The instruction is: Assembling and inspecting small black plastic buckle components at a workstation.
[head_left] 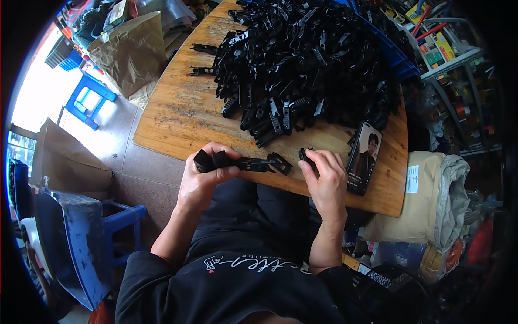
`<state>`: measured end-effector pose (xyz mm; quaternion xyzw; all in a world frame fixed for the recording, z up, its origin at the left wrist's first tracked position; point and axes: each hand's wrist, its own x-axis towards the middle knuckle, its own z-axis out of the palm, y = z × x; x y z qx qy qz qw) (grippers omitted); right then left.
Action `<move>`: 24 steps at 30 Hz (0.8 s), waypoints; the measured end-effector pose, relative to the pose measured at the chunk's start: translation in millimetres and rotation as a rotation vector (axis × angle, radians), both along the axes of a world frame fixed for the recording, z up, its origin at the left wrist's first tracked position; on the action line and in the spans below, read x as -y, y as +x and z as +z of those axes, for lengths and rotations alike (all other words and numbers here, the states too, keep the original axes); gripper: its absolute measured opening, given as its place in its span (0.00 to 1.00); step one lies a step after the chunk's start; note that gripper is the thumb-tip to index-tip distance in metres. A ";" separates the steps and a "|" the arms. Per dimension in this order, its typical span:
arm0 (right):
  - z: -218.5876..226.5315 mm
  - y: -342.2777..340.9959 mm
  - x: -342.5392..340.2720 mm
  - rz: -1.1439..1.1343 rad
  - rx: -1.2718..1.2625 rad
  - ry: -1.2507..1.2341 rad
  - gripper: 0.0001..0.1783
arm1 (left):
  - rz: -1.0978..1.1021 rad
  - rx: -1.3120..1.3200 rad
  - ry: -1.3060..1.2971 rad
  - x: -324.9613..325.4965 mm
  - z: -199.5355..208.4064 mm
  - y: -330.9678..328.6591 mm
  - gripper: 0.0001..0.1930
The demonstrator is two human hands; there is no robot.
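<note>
Looking down from the head camera, a wooden tabletop (178, 116) is seen with a large heap of black plastic clip parts (307, 59) piled across its far half. Close to the near edge, an elongated black plastic assembly (243, 163) is held in the left hand (202, 181), whose fingers are closed around its blocky left end; the toothed right end projects toward the other hand. A small black plastic piece (307, 158) is pinched in the right hand (328, 181), fingers curled about it, so both hands are clamped on parts. The two hands are held apart, and a short gap is left between the tip of the assembly and the small piece (whether they are aligned for mating cannot be told). Both parts are kept just above the table's near edge, in front of the torso, with the heap well beyond them.

Progress is judged to be early: the heap appears large and undiminished, no separate stack of finished units can be made out, and the small piece is not yet joined to the assembly. A smartphone (365, 156) with a lit screen lies just right of the right hand. Brown sacks (132, 51) and a blue stool (89, 100) are seen on the floor at left.
</note>
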<state>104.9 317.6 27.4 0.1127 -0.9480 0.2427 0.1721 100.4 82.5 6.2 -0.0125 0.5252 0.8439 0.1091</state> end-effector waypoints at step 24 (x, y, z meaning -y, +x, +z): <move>-27.6 7.4 13.3 -0.110 -0.202 0.090 0.10 | -0.025 0.007 0.046 -0.9 -1.8 2.0 0.13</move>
